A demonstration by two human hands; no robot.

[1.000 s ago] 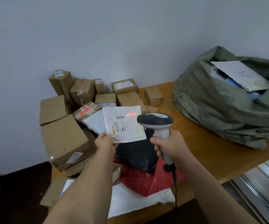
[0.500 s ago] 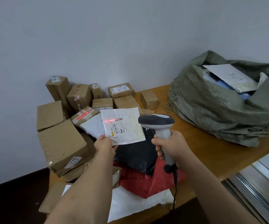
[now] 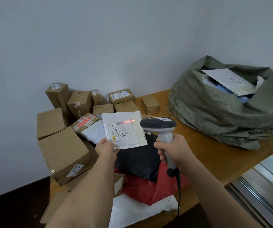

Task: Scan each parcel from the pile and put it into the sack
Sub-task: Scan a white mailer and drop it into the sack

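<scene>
Red scan line [image 3: 127, 121] shifted right, parcel [image 3: 124, 130] above fingers [image 3: 105, 146]

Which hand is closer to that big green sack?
Right. The right hand, gripping the scanner, is just left of the sack; the left hand is farther left, holding the white parcel.

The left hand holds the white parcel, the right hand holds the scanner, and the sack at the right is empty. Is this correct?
Not quite. In the head view the left hand holds the white parcel, the right hand holds the scanner, but the sack already holds parcels.
</scene>
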